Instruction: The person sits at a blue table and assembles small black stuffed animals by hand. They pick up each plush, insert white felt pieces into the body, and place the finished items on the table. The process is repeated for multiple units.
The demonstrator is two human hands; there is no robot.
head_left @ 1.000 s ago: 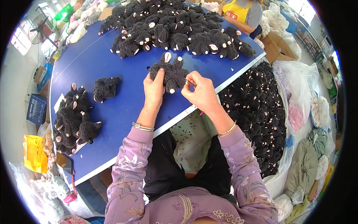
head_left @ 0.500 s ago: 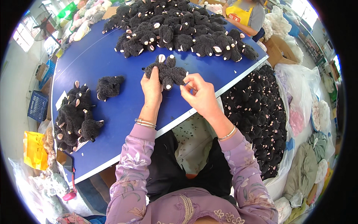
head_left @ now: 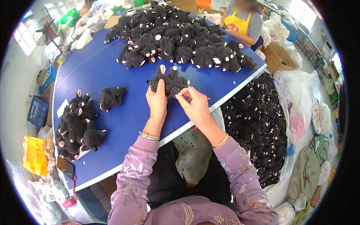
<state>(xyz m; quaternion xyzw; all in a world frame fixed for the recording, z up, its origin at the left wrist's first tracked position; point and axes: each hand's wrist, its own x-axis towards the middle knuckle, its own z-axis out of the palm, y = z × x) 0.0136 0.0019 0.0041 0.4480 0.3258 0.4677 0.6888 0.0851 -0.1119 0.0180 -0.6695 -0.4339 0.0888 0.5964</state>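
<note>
Blue smooth table (head_left: 129, 108), black fuzzy plush heap (head_left: 168, 41) beyond the left hand (head_left: 156, 101).
That hand clamps a black fuzzy pale-eared plush animal (head_left: 172, 84); right hand (head_left: 196, 106), fingertips together, touches its right side; smaller black plush pile (head_left: 73, 125) lies left of both.

Switched the right hand (head_left: 194, 106) between limbs of the toy (head_left: 167, 85).
Has shifted inward and slightly nearer the body, from just beside the right-pointing limb (head_left: 183, 82) half a second ago to the lower limb (head_left: 174, 90), now with the pale tip at thumb and forefinger. Has left the right-pointing limb clear of those fingers, after having them against its end a second ago. Has swung the lower limb rightward, from hanging free in both earlier pictures. Also tipped the view upward, bringing in an orange container (head_left: 204, 3) and more of the co-worker (head_left: 240, 24).
</note>
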